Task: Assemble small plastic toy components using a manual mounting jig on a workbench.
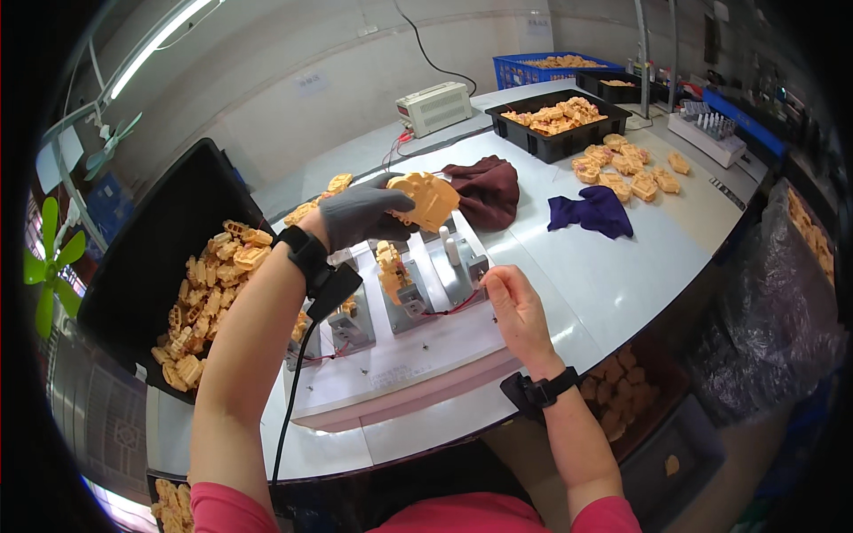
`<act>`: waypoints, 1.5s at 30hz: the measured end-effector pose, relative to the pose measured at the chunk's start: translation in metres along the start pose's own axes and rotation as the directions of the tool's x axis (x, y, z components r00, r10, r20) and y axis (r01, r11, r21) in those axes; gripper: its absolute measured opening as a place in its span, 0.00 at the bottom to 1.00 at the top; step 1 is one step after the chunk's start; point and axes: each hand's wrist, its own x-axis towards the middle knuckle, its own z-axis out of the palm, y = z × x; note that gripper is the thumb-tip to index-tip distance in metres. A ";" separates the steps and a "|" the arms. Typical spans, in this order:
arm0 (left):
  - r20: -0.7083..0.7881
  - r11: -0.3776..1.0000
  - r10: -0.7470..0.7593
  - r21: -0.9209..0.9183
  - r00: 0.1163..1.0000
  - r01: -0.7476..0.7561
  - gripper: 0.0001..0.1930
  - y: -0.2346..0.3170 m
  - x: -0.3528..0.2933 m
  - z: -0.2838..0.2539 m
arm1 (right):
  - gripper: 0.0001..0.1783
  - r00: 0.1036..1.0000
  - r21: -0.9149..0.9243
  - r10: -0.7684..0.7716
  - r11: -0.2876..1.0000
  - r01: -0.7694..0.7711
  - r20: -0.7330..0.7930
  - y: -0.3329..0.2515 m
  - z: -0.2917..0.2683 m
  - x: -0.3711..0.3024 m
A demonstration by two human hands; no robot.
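A smooth, matt tan moulded plastic part [426, 201] contrasted with the dull, close-fitting cloth of a grey glove [360, 211] and the satin sheen of flat grey metal fixture plates [458, 286]. Light glinted off the smooth, glossy white tabletop [573, 289], while a maroon cloth [490, 191] and a dark purple cloth [593, 212] looked matt and creased. Crinkled, shiny clear plastic film [755, 338] and a smooth black plastic bin [164, 235] completed the surfaces.

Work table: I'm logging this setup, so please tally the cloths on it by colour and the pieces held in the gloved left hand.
Maroon cloth: 1
Purple cloth: 1
Yellow-orange piece in the gloved left hand: 1
Total: 3
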 end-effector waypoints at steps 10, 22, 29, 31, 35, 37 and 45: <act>0.311 -0.080 0.415 0.949 0.855 -0.306 0.22 -0.017 0.014 0.041 | 0.15 1.000 -0.026 -0.020 0.999 0.020 -0.002 0.001 0.000 -0.001; 0.291 -0.405 0.376 0.906 0.880 -0.127 0.11 -0.019 0.010 0.061 | 0.15 1.000 -0.010 0.004 1.000 -0.003 0.005 -0.001 0.001 -0.001; 0.263 -0.213 0.260 0.954 0.929 -0.210 0.22 -0.016 0.007 0.076 | 0.15 1.000 -0.043 0.002 0.999 -0.002 -0.004 0.000 -0.007 -0.001; 0.226 -0.192 0.201 0.963 0.953 -0.188 0.26 -0.015 0.006 0.082 | 0.15 1.000 -0.047 0.005 0.999 -0.004 0.016 0.000 -0.005 0.000; 0.274 -0.193 0.118 0.949 0.954 -0.249 0.34 -0.035 0.015 0.083 | 0.14 0.999 -0.056 0.018 0.998 -0.016 0.033 -0.001 0.001 -0.001; 0.244 -0.052 0.065 0.969 0.967 -0.241 0.35 -0.028 0.016 0.083 | 0.14 0.999 -0.059 0.018 0.998 -0.016 0.038 0.001 0.001 -0.004; 0.185 0.303 0.558 0.862 0.809 -0.406 0.34 -0.047 -0.138 0.044 | 0.15 0.994 -0.274 0.055 0.959 -0.077 -0.089 -0.009 -0.011 -0.013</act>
